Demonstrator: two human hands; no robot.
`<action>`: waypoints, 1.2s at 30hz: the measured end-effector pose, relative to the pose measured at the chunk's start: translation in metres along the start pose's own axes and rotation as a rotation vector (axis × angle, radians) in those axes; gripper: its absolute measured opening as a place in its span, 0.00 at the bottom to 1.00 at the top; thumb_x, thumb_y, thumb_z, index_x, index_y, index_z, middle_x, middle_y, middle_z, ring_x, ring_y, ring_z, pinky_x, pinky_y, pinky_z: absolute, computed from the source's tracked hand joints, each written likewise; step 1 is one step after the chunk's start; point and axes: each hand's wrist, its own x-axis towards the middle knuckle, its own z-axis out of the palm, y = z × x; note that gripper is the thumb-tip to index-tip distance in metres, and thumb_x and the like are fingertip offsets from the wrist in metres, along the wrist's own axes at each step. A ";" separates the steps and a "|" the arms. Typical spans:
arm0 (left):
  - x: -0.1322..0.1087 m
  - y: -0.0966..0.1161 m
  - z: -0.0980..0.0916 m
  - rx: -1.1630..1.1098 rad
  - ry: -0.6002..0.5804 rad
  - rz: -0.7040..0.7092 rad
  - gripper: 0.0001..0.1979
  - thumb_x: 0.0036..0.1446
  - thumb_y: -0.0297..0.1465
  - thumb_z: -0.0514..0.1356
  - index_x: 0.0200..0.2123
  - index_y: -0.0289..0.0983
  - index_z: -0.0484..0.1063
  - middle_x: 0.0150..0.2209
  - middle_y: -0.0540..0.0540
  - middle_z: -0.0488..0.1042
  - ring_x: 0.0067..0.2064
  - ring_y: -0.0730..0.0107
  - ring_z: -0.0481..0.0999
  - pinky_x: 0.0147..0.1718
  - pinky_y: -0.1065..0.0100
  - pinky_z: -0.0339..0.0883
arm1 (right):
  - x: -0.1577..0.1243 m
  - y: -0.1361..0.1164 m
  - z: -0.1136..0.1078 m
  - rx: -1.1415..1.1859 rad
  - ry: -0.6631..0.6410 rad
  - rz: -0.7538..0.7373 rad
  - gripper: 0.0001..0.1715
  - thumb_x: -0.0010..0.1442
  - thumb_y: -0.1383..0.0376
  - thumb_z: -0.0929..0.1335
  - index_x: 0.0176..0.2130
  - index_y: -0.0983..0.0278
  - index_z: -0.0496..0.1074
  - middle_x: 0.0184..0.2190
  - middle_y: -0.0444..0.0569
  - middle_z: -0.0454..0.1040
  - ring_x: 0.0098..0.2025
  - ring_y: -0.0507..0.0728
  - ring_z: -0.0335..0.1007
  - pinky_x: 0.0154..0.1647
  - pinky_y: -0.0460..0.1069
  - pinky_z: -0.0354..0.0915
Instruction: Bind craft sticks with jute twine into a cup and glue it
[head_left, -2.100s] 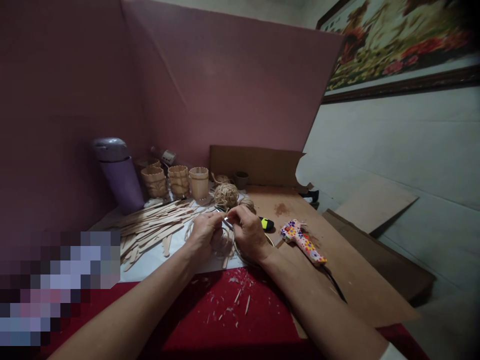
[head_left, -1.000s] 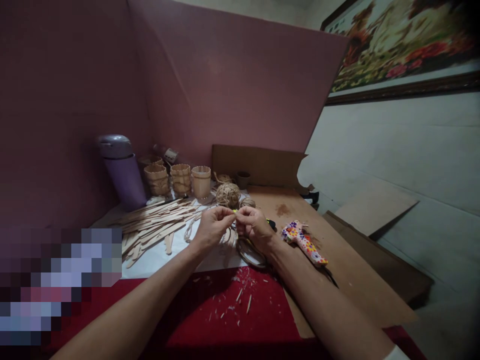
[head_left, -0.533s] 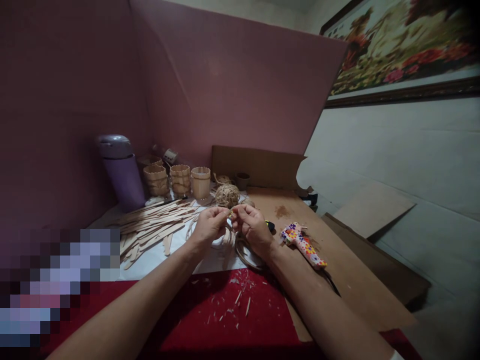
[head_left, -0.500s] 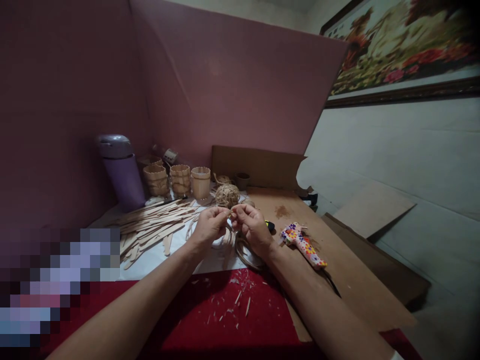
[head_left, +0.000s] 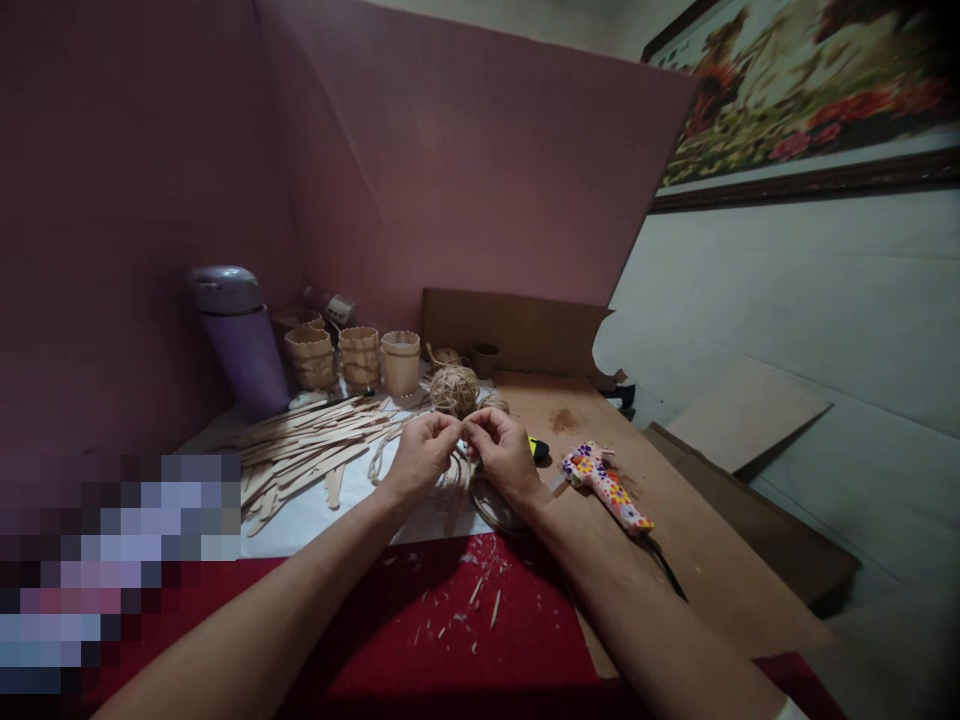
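Note:
My left hand [head_left: 424, 450] and my right hand [head_left: 501, 452] meet fingertip to fingertip over the table, both pinched closed on a thin piece of jute twine. Most of what lies between the fingers is hidden. Loose strands of twine [head_left: 377, 462] hang or lie under and beside the hands. Just beyond the fingers sits a ball of jute twine [head_left: 454, 390]. A coil, partly covered by my right wrist, rests near the cloth's edge. Right of that hand are a black-and-yellow tool [head_left: 538, 450], partly hidden, and a flower-patterned glue gun [head_left: 609, 488].
Flat wooden sticks [head_left: 307, 450] are heaped on white paper at the left. Behind them stand several stick-covered cups [head_left: 401, 363] and a purple bottle [head_left: 244, 345]. Cardboard [head_left: 720, 570] covers the right side. Wood scraps litter the red cloth [head_left: 420, 620] in front.
My hands stay nearly in place, with the fingertips drawn slightly closer together. The view has shifted very slightly.

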 end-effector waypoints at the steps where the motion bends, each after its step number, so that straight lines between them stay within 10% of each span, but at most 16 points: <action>1: 0.000 -0.001 0.000 0.009 0.014 0.001 0.13 0.44 0.39 0.62 0.21 0.34 0.67 0.14 0.57 0.57 0.15 0.83 0.53 0.14 0.76 0.44 | -0.001 0.000 0.000 -0.081 0.008 -0.036 0.09 0.55 0.59 0.67 0.29 0.63 0.67 0.21 0.41 0.66 0.21 0.50 0.60 0.23 0.46 0.58; 7: -0.002 0.000 0.000 -0.030 0.002 -0.046 0.16 0.41 0.41 0.64 0.22 0.34 0.67 0.13 0.59 0.55 0.15 0.84 0.51 0.14 0.75 0.41 | -0.003 -0.001 -0.003 -0.397 0.045 -0.166 0.07 0.59 0.64 0.62 0.29 0.62 0.65 0.21 0.43 0.65 0.25 0.53 0.61 0.26 0.47 0.56; 26: -0.002 0.004 -0.001 -0.059 -0.032 -0.084 0.16 0.38 0.41 0.66 0.20 0.35 0.65 0.13 0.59 0.55 0.14 0.84 0.50 0.14 0.75 0.40 | -0.005 -0.009 -0.002 -0.369 0.034 -0.176 0.09 0.61 0.64 0.60 0.32 0.62 0.67 0.27 0.45 0.69 0.30 0.54 0.64 0.32 0.48 0.58; 36: -0.003 0.004 0.000 -0.045 0.012 -0.075 0.15 0.38 0.38 0.66 0.20 0.34 0.66 0.12 0.59 0.55 0.14 0.84 0.51 0.14 0.75 0.41 | -0.005 -0.010 -0.005 -0.481 0.050 -0.414 0.08 0.56 0.72 0.62 0.28 0.61 0.66 0.30 0.46 0.66 0.36 0.55 0.63 0.38 0.49 0.58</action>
